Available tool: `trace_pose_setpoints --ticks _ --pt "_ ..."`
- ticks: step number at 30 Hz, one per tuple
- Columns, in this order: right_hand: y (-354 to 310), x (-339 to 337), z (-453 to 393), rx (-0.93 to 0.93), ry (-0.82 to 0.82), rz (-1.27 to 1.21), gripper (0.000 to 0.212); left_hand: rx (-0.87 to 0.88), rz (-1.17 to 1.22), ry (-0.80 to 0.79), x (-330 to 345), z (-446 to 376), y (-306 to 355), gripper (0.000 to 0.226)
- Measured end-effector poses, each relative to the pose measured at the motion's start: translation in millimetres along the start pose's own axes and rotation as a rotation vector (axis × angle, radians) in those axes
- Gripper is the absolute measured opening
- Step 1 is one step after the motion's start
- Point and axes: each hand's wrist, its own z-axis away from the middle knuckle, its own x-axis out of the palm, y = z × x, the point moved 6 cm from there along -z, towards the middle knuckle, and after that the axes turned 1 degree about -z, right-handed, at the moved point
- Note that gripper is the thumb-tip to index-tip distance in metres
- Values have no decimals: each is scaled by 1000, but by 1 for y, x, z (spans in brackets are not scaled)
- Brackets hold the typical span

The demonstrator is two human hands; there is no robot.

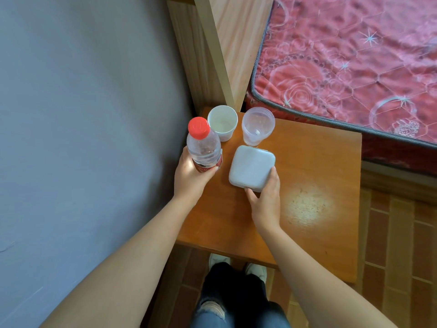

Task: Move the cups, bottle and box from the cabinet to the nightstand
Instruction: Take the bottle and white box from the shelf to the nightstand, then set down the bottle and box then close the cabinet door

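Orange wooden counter (pixel 307 185) beside red bed (pixel 354 55), grey wall (pixel 82 114) — two cups, one bottle (pixel 203 147) in left grip (pixel 189 178), one box (pixel 250 168) in right grip (pixel 264 197).

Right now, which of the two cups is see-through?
The clear plastic cup, nearer the bed, behind the box. The white paper cup beside the bottle is opaque.

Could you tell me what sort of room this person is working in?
Most likely a bedroom. A red quilted mattress on a light wooden bed frame fills the upper right, and a small orange-brown wooden nightstand stands right beside it, on a brown tiled floor next to a plain grey wall.
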Motion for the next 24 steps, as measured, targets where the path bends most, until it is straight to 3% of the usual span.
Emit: trace_pose_setpoints --ticks 9,14,17,20,24 --pt "1 -15 -2 18 -118 23 80 -51 -33 -13 -1 6 6 51" --pt "-15 -49 6 15 -155 248 70 -92 -413 -92 -6 32 14 66" --pt "-39 -84 12 -45 -139 337 66 -93 -615 -133 -17 48 34 63" --pt "-67 -127 21 -100 -116 411 64 23 -764 -271 -16 69 71 49" --pt "-107 -197 34 -200 -56 497 60 302 -821 -355 -6 92 158 34"
